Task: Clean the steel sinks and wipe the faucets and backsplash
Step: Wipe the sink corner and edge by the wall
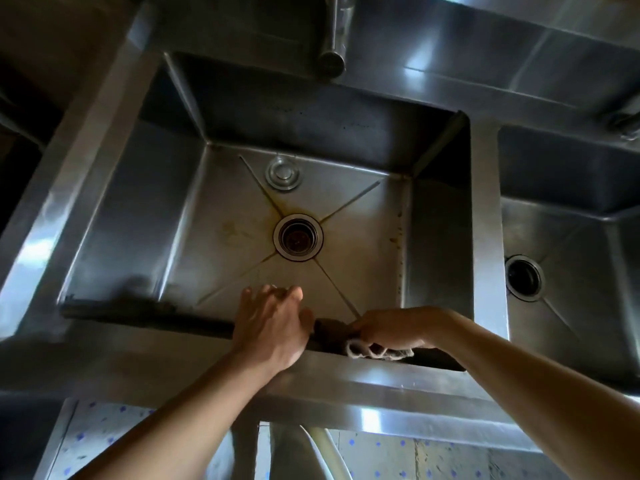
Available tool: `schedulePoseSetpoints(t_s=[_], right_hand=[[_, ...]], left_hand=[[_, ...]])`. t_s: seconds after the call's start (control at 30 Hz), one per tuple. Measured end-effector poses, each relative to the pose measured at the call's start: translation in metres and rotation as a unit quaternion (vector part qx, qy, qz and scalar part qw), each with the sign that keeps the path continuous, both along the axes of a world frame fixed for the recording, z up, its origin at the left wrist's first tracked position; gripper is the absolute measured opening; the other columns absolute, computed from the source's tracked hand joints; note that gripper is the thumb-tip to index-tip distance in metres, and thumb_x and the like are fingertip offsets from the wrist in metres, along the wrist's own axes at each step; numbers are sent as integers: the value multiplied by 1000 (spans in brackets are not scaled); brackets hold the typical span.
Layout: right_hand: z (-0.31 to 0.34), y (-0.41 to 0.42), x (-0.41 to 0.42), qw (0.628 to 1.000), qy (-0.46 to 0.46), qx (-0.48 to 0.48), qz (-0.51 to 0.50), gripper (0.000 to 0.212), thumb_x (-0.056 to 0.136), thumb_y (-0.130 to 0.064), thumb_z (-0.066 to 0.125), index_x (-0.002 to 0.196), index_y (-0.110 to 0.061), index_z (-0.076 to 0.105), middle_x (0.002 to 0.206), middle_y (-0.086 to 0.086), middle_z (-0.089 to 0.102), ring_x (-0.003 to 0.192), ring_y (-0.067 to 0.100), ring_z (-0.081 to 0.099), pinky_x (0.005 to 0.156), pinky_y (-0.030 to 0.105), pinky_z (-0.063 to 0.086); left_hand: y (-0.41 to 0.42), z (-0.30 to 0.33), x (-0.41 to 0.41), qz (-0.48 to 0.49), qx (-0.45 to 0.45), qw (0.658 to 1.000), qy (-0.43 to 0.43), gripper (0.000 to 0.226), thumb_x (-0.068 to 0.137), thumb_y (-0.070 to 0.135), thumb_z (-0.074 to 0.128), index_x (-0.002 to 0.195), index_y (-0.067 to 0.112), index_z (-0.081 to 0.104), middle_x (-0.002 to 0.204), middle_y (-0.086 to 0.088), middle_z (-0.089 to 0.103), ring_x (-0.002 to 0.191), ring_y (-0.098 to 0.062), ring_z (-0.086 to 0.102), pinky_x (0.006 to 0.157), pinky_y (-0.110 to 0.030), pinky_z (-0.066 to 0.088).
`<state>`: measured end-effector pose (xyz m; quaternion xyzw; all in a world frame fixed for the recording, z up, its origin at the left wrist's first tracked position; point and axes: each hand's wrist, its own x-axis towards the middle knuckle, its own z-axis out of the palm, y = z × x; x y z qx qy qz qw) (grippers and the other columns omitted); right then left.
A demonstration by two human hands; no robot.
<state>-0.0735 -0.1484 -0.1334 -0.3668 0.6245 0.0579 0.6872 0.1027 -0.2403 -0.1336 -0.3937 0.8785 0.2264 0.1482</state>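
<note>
A deep steel sink (138, 209) fills the middle of the head view, with an open drain (298, 237) and a loose round drain plug (283, 173) behind it. Brown stains mark the sink floor along the right wall. My left hand (273, 327) rests over the sink's near rim, fingers curled inward over the edge. My right hand (391, 329) is closed on a pale scrubbing cloth (377, 351), pressed against the inside of the near wall just right of my left hand. The faucet spout (332, 39) hangs above the back wall. The steel backsplash (485, 46) runs across the top.
A second steel sink (571, 271) with its own drain (523, 278) lies to the right, past a narrow steel divider. A second faucet tip (627, 123) shows at the far right. Below the front rim are a pale hose (323, 452) and blue-speckled floor.
</note>
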Motion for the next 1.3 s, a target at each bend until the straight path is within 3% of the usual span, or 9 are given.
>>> schedulePoseSetpoints(t_s=[0.13,0.33,0.47,0.6,0.7,0.93,1.1,1.2,1.3], right_hand=[[-49,3,-7,994,55,57,81,26,100,-27,36,95,-16,59,80,2,51,60,12,40,58,24,34],[-84,3,-19,980,108,106,128,43,98,-44,38,126,-17,56,130,7,54,112,23,53,94,35,39],[-77,4,-18,976,115,93,157,49,100,-44,29,127,-12,55,132,11,53,115,27,52,98,37,38],[-37,10,-20,975,137,78,156,39,103,-29,27,101,-6,59,103,15,62,80,21,51,74,28,41],[3,15,-26,977,134,82,143,31,100,-16,31,81,-12,55,72,2,51,64,18,44,61,25,36],[49,16,-23,970,201,63,122,36,97,-18,34,72,-9,58,63,2,54,54,15,50,52,22,40],[64,16,-21,961,218,-30,-166,30,96,-11,43,124,-15,52,93,2,59,84,16,58,72,25,50],[62,15,-7,882,187,-100,-421,41,88,-3,58,124,-10,40,93,3,55,80,11,56,58,19,46],[58,10,17,773,133,-196,-589,32,83,1,65,110,-8,50,100,10,60,88,19,61,73,30,52]], left_hand=[[1,-6,3,15,-10,1000,6,30,96,43,36,111,28,56,104,6,65,107,-17,53,95,-37,30],[1,-7,1,18,-6,1000,-6,27,96,43,33,106,29,54,101,7,64,105,-17,52,94,-36,31],[1,-10,1,14,-8,1000,-12,27,96,42,35,107,28,55,102,5,65,107,-18,52,93,-37,32],[1,-11,0,9,0,1000,-27,29,97,42,32,111,29,54,105,6,65,109,-17,51,95,-37,31],[0,-7,-1,5,9,999,-37,30,96,37,30,112,29,54,105,6,66,109,-17,51,96,-37,31],[-3,2,-7,-17,18,998,-66,23,96,31,30,99,26,52,110,1,65,110,-21,52,94,-38,33],[-11,12,-20,49,86,995,19,20,94,32,44,112,30,53,111,3,65,103,-22,58,87,-31,42],[-19,22,-30,157,256,949,94,20,93,31,53,113,29,54,115,1,61,105,-22,56,92,-32,45],[-30,39,-39,196,386,889,147,20,95,34,51,112,25,56,119,1,59,110,-21,55,87,-31,43]])
